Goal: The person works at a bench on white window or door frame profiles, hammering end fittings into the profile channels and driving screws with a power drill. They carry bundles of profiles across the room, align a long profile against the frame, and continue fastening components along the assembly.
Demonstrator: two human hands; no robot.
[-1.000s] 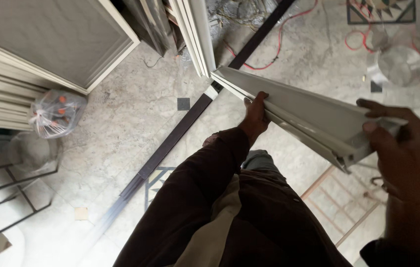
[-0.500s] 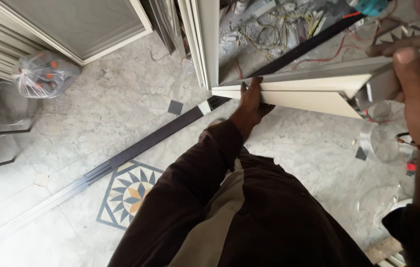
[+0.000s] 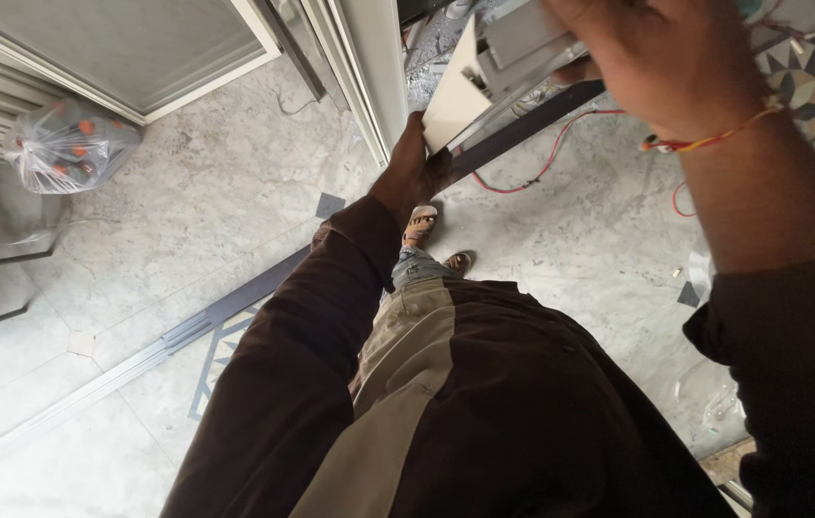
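I stand over a marble floor holding a long cream-white profile bar (image 3: 465, 91) in both hands. My left hand (image 3: 412, 173) grips its lower end, fingers wrapped around the underside. My right hand (image 3: 661, 62) is closed over its upper part near the top of the view, close to the camera, with a red-and-yellow thread on the wrist. The bar runs steeply away from me, so I see mainly its end face. My dark brown sleeves and tan vest fill the lower half of the view.
A dark metal track (image 3: 235, 302) runs diagonally across the floor. White frames (image 3: 369, 67) lean upright at top centre, a framed panel (image 3: 139, 48) lies top left. A clear bag of small orange parts (image 3: 67, 149) sits left. A red cable (image 3: 532, 177) lies by my sandalled feet.
The bar has swung from lying crosswise to pointing steeply away from me. My right hand rose to the top of the view. My view turned, bringing the bag and panel further right.
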